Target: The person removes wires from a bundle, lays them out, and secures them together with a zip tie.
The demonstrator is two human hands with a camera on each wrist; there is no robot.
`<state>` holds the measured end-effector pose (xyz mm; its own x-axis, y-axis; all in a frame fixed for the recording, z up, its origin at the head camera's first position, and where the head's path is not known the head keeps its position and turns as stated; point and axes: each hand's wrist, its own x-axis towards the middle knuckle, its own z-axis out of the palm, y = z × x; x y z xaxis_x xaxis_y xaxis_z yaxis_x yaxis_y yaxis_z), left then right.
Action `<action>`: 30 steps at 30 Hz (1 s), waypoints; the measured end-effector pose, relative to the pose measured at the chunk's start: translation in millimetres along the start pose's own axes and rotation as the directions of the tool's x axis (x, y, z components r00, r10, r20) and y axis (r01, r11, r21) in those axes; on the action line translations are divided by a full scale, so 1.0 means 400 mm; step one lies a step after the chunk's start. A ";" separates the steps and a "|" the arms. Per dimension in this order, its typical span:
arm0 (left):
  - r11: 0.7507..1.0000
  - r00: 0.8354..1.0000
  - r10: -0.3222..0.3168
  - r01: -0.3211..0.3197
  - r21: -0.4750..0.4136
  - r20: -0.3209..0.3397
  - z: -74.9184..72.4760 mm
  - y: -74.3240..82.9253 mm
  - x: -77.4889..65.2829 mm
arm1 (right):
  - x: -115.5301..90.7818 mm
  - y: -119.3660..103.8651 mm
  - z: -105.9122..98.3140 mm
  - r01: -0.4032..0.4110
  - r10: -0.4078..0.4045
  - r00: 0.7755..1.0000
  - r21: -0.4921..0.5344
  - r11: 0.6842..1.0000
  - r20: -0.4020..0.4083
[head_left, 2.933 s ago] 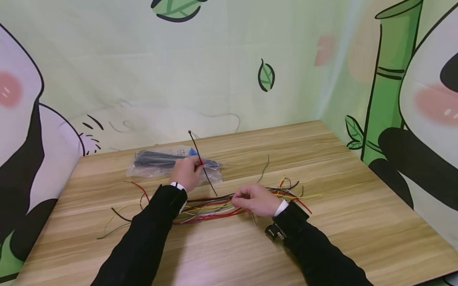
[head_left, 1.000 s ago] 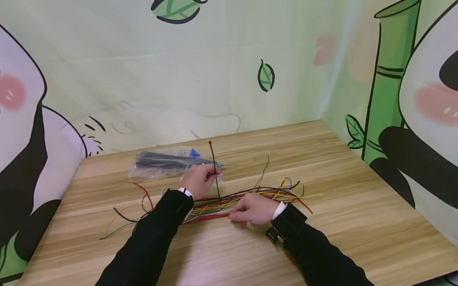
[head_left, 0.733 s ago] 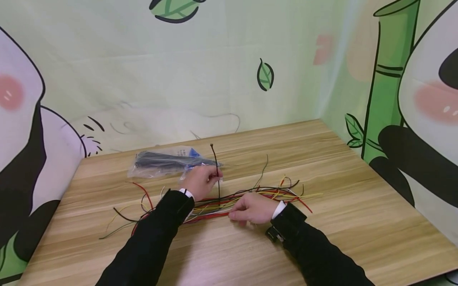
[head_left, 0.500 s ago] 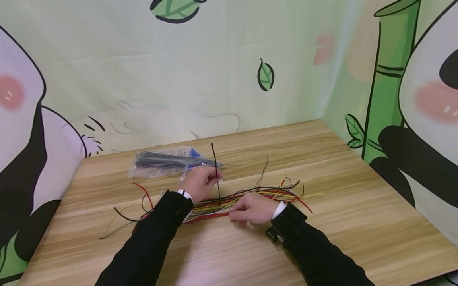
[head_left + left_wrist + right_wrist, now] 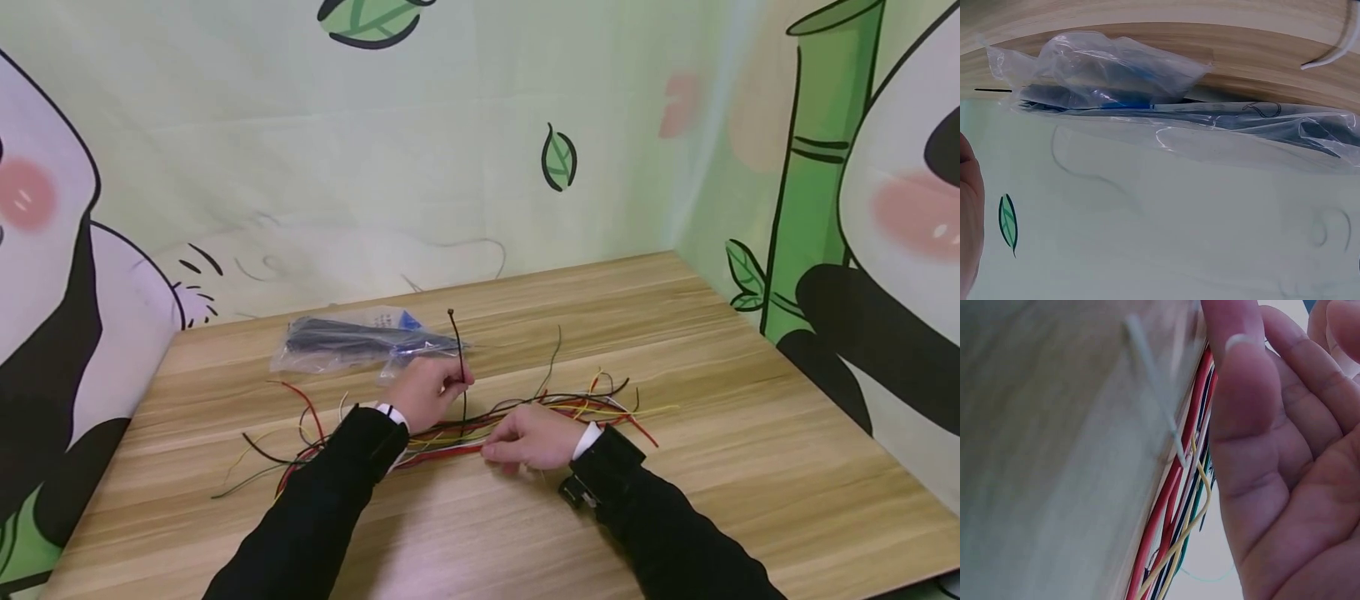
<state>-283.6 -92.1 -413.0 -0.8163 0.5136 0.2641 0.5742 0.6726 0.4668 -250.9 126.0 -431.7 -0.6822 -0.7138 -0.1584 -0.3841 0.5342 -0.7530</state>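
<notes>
Between thumb and fingertips, my left hand [image 5: 427,393] pinches a thin black cable tie [image 5: 457,343]. The tie stands nearly upright, its head up and its lower end down at the wires. A loose bundle of thin wires [image 5: 442,451], red, black, yellow, white and green, lies across the table. My right hand [image 5: 536,437] grips the bundle near its middle, thumb at the near side by a red wire. The right wrist view has the wires [image 5: 1172,506] running up behind the thumb; the exact grip is hidden. Only an edge of my left hand [image 5: 969,212] enters the left wrist view.
Behind the left hand lies a clear plastic bag [image 5: 337,342] full of black cable ties. Wire ends fan out on both sides, such as a red one [image 5: 300,398] at left. A printed cloth backdrop [image 5: 450,150] rises behind the wooden table [image 5: 675,333].
The left hand has brought the cable tie right and nearer to the bundle, and the tie has turned more upright. The right hand has shifted slightly toward the bundle's near side, then stayed still.
</notes>
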 end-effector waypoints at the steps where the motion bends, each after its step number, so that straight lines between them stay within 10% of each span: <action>1: 1.000 1.000 -0.002 0.002 0.007 0.004 -0.001 0.000 -0.001 | 0.001 0.000 0.000 0.002 -0.002 1.000 -0.003 1.000 -0.001; 24: 0.997 0.999 -0.049 0.048 0.058 0.017 0.046 -0.023 -0.046 | -0.003 -0.007 0.000 -0.036 0.036 0.999 0.009 0.999 -0.004; 30: 0.989 0.990 -0.138 0.137 -0.051 -0.017 0.031 -0.015 -0.043 | -0.002 -0.006 0.000 -0.024 0.024 1.000 0.013 1.000 0.000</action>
<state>-272.2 -98.4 -430.8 -0.8889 0.4063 0.2115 0.4527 0.7088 0.5410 -249.4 125.2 -429.7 -0.6911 -0.7009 -0.1761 -0.3598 0.5450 -0.7573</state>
